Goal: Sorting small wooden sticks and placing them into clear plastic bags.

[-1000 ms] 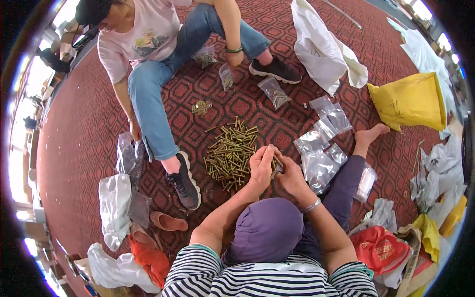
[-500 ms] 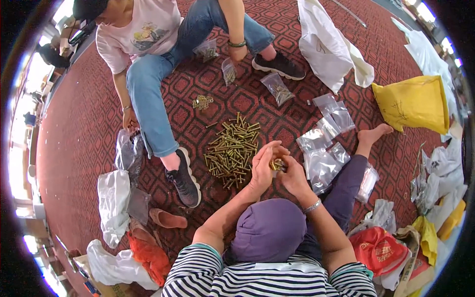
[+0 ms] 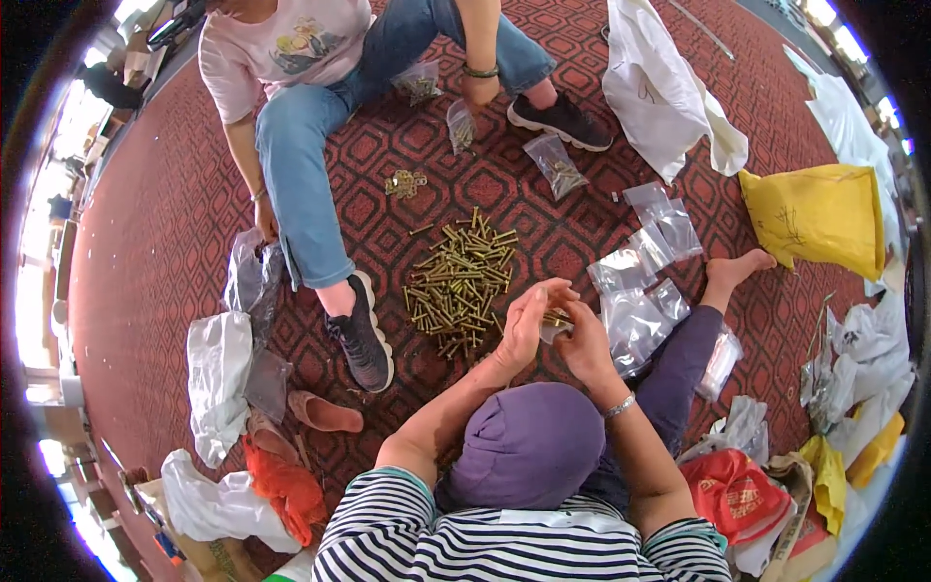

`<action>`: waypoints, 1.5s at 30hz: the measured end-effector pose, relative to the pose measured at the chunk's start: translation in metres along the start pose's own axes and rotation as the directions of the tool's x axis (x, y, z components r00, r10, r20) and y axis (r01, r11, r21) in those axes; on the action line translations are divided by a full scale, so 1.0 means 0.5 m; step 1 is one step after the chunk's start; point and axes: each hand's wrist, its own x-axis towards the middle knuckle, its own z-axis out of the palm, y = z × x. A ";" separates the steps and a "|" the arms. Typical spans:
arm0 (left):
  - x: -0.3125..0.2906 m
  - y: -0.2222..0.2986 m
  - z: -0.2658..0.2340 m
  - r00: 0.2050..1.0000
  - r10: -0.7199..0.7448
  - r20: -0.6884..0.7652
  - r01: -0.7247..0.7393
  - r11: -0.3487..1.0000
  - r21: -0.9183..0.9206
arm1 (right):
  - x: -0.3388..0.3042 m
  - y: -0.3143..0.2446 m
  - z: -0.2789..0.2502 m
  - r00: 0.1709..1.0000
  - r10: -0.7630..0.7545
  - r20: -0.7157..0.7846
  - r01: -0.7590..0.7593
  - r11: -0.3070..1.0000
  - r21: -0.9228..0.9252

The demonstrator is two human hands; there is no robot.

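My left hand (image 3: 524, 328) and my right hand (image 3: 585, 347) are cupped close together, low over the carpet. Between them sits a small clear plastic bag (image 3: 553, 333) with brass-coloured screws (image 3: 557, 317) showing in it. My fingers curve round it, hiding most of the bag. Just left of my hands lies a loose pile of brass-coloured screws (image 3: 461, 281). Flat clear plastic bags (image 3: 630, 320) overlap one another to the right of my right hand.
A co-worker sits opposite, with a hand (image 3: 480, 89) at a filled clear bag (image 3: 461, 126). Another filled bag (image 3: 555, 167) and small metal plates (image 3: 404, 183) lie nearby. A yellow sack (image 3: 815, 218) stands right. A black shoe (image 3: 364, 344) flanks the pile.
The view has shifted slightly. My hands stay together round the small bag, and less of the screws shows between them. The co-worker's hand remains at its bag.
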 end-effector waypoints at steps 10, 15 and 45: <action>-0.029 0.021 -0.076 0.934 -0.055 -0.354 0.095 0.991 0.097 | -0.008 0.019 -0.006 0.988 0.149 0.043 -0.149 0.989 0.005; -0.124 0.047 -0.235 0.761 0.003 -0.648 0.448 0.720 0.530 | -0.030 0.067 -0.030 0.997 0.070 0.039 -0.069 0.998 -0.011; -0.294 0.015 -0.361 0.712 -0.476 -0.517 0.638 0.745 0.193 | -0.060 0.113 -0.029 0.964 0.208 0.166 -0.175 0.965 -0.196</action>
